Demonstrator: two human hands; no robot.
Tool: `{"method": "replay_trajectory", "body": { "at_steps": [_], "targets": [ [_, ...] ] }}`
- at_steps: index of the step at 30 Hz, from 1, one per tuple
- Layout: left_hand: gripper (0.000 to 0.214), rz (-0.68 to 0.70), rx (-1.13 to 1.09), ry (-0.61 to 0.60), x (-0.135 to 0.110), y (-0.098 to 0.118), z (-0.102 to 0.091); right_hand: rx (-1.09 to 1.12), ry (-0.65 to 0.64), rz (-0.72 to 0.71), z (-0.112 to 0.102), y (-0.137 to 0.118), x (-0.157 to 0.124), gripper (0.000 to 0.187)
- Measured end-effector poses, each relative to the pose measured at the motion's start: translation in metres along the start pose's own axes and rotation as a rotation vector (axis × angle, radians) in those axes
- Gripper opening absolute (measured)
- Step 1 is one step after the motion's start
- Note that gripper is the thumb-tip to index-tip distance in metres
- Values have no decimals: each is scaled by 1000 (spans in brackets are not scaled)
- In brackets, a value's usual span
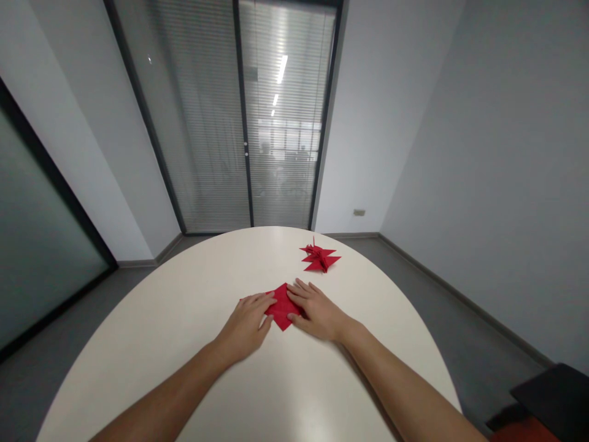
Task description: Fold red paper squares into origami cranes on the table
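Note:
A sheet of red origami paper lies on the table between my hands, one corner pointing toward me and one away. My left hand rests on its left part with the fingers stretched out over it. From the other side my right hand lies on the right edge, fingers extended and slightly apart. Both palms face down and cover parts of the paper, so its full outline is hidden. A tiny red tip shows at the left of my left hand.
Several folded red paper cranes sit clustered near the far edge of the round white table. Behind the table stands a glass partition with blinds. A black object, perhaps part of a chair, is at the lower right.

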State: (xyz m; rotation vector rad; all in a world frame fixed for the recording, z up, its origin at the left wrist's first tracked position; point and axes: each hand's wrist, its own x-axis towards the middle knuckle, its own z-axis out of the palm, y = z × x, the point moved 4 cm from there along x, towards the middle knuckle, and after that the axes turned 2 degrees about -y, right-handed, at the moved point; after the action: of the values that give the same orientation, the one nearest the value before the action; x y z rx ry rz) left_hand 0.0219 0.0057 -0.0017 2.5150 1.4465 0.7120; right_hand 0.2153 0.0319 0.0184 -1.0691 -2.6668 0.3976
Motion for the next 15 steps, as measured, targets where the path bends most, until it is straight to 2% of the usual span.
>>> {"method": "replay_trajectory", "body": {
  "at_steps": [3, 8, 15],
  "targets": [
    [39, -2, -31, -21, 0, -2, 0, -4, 46, -104, -6, -10, 1, 54],
    [34, -4, -59, -17, 0, -4, 2, 24, 86, -174, -4, -15, 4, 63],
    [29, 79, -48, 41, 2, 1, -2, 32, 102, -194, -6, -18, 4, 38]
  ]
}}
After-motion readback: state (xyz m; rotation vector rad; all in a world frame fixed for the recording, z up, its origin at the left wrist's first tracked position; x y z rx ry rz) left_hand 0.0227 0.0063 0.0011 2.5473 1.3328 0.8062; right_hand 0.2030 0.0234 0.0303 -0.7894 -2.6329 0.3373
